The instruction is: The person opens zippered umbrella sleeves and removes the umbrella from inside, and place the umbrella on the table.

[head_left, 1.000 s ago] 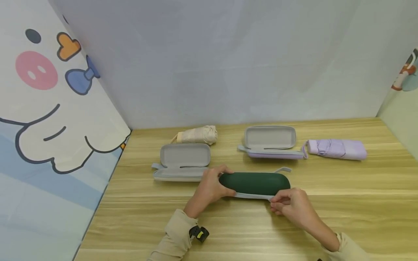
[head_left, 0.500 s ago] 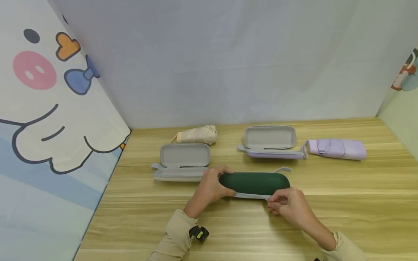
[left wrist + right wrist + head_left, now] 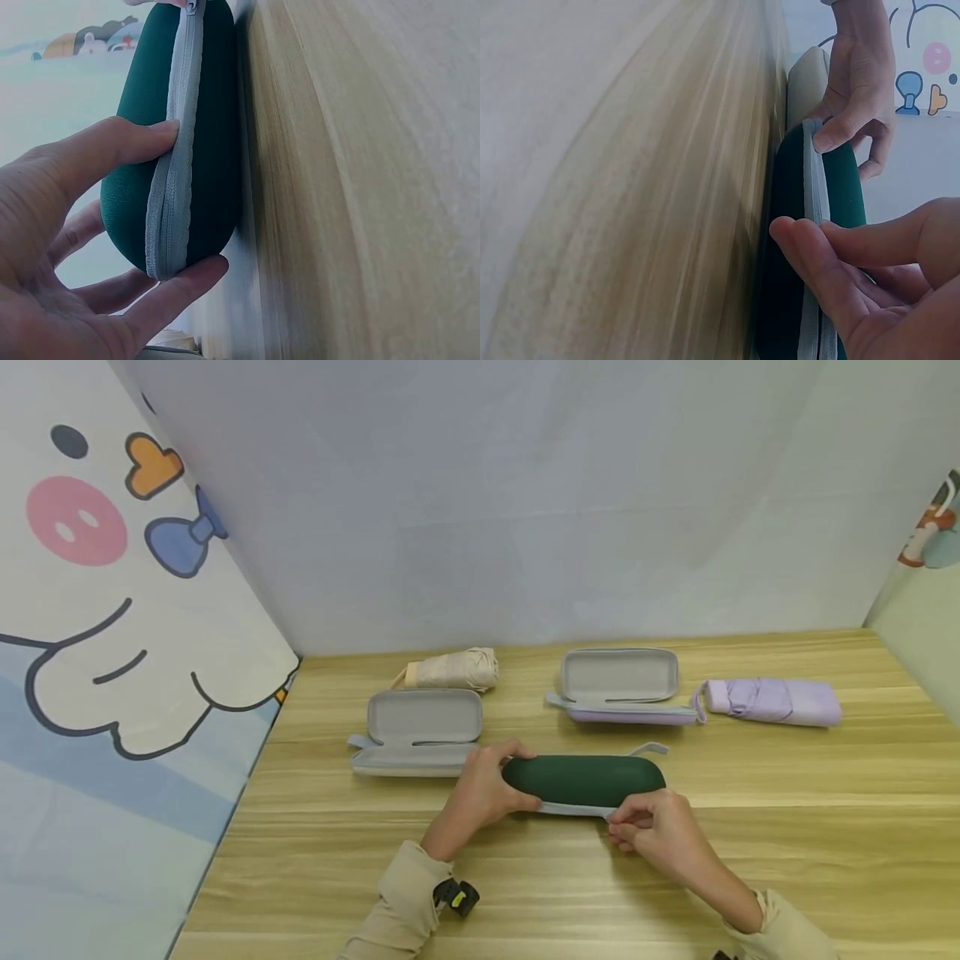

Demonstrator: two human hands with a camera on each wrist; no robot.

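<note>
A dark green zip case [image 3: 585, 779] lies on the wooden table with its pale grey zipper [image 3: 180, 97] along the near side. My left hand [image 3: 483, 783] grips its left end, the thumb pressing on the zipper tape and the fingers round the far side and end. Near the case's right end my right hand [image 3: 660, 835] pinches the zipper pull, mostly hidden behind the fingers. The zipper slider [image 3: 192, 6] shows at the top of the left wrist view. Zipper teeth are joined on the left hand's side; a dark slit shows between the tapes behind the right hand.
An open cream case [image 3: 424, 718] sits left of the green one, close to the left hand, with a folded cream umbrella [image 3: 453, 670] behind it. Further back stand an open purple case [image 3: 633, 717] and a folded purple umbrella [image 3: 776, 702]. A curtain [image 3: 570, 527] backs the table.
My right hand has slid a little to the left along the near edge of the green case, pinching the zipper pull. The left hand and the case stay in place.
</note>
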